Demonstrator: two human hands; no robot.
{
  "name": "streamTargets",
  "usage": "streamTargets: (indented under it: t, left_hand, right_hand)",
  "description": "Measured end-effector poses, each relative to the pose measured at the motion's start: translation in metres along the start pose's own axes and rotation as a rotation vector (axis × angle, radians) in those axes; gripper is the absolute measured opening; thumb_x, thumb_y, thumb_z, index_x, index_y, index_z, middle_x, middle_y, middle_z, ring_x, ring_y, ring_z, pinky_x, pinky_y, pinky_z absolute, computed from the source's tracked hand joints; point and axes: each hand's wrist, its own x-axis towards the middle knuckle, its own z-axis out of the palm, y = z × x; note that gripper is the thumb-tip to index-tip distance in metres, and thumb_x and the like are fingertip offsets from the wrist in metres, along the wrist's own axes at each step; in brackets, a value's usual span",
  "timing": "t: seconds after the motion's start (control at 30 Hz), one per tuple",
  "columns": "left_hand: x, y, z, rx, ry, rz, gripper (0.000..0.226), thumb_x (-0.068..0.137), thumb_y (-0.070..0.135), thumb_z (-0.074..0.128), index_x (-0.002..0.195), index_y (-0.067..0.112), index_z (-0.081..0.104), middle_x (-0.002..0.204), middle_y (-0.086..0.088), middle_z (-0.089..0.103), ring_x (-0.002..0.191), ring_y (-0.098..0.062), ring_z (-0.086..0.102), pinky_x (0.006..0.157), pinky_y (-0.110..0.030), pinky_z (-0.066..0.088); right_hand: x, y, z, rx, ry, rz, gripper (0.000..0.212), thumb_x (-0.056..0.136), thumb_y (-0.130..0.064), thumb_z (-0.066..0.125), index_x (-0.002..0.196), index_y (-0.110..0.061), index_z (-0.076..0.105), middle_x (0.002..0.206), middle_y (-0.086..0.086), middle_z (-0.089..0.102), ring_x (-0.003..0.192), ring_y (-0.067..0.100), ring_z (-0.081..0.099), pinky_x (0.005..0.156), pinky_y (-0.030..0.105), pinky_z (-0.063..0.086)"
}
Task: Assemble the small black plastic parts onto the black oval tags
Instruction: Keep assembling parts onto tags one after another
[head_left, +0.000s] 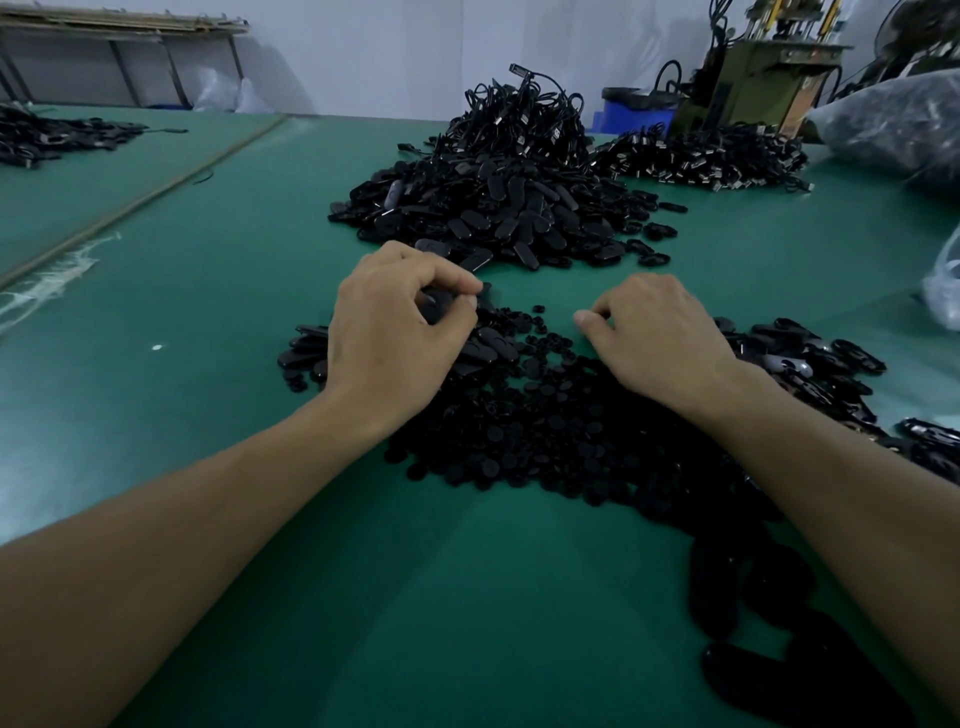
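Oval tag (441, 307) clamped in the grip of the left hand (395, 332), thumb and curled fingers round it, on the near side of the tall heap of tags (493, 213) and above the spread of small round parts (545, 441) on the green surface (234, 270). Right hand (660, 338) also near side of that heap, thumb and forefinger drawn together; possibly pinching one small part, but too dark and small to tell. Judged mid-step: bringing part to tag. To do it well: hold the tag steady with its receiving face up, line the part squarely over its seat, press straight down without tilting. Check for a flush fit before letting go.
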Motion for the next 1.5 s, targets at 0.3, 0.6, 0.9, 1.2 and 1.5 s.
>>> streamTargets:
  t: [0.3, 0.6, 0.9, 1.2, 1.5]
  left_hand:
    - [0.002, -0.002, -0.002, 0.009, 0.004, -0.030, 0.019, 0.088, 0.017, 0.073, 0.085, 0.036, 0.069, 0.090, 0.013, 0.062, 0.072, 0.005, 0.055, 0.066, -0.005, 0.038]
    - [0.002, -0.002, -0.001, 0.003, -0.002, -0.034, 0.021, 0.088, 0.017, 0.073, 0.084, 0.037, 0.068, 0.090, 0.015, 0.062, 0.071, 0.007, 0.055, 0.066, -0.006, 0.041]
    - [0.002, -0.004, -0.002, -0.003, -0.003, -0.026, 0.023, 0.088, 0.018, 0.073, 0.082, 0.039, 0.066, 0.088, 0.017, 0.060, 0.070, 0.006, 0.055, 0.065, -0.004, 0.040]
    - [0.000, 0.000, -0.001, -0.069, 0.000, 0.022, 0.016, 0.089, 0.018, 0.073, 0.090, 0.033, 0.069, 0.088, 0.015, 0.065, 0.072, 0.002, 0.059, 0.068, -0.007, 0.042]
    - [-0.006, 0.011, 0.003, -0.202, -0.159, -0.001, 0.021, 0.085, 0.030, 0.081, 0.103, 0.026, 0.072, 0.078, 0.015, 0.074, 0.070, -0.001, 0.070, 0.069, -0.017, 0.056]
  right_hand:
    - [0.004, 0.003, -0.001, 0.125, -0.030, -0.020, 0.025, 0.097, -0.030, 0.064, 0.093, -0.008, 0.075, 0.092, 0.006, 0.071, 0.083, 0.023, 0.064, 0.075, 0.034, 0.050]
    - [0.010, 0.007, 0.000, 0.185, -0.083, 0.010, 0.023, 0.095, -0.033, 0.066, 0.106, -0.013, 0.068, 0.098, 0.004, 0.060, 0.095, 0.024, 0.058, 0.090, 0.040, 0.052]
    - [0.014, 0.011, 0.003, 0.280, -0.018, 0.049, 0.011, 0.092, -0.018, 0.070, 0.102, -0.013, 0.072, 0.078, -0.006, 0.059, 0.073, 0.008, 0.055, 0.069, 0.018, 0.043]
    - [0.012, -0.003, -0.008, 0.614, 0.038, -0.050, 0.009, 0.095, -0.022, 0.067, 0.103, -0.020, 0.071, 0.076, -0.013, 0.061, 0.063, -0.008, 0.057, 0.058, -0.002, 0.038]
    - [0.004, -0.028, -0.014, 1.494, -0.146, 0.080, 0.007, 0.089, -0.004, 0.067, 0.084, -0.008, 0.068, 0.075, 0.005, 0.063, 0.068, 0.012, 0.060, 0.065, 0.020, 0.054]
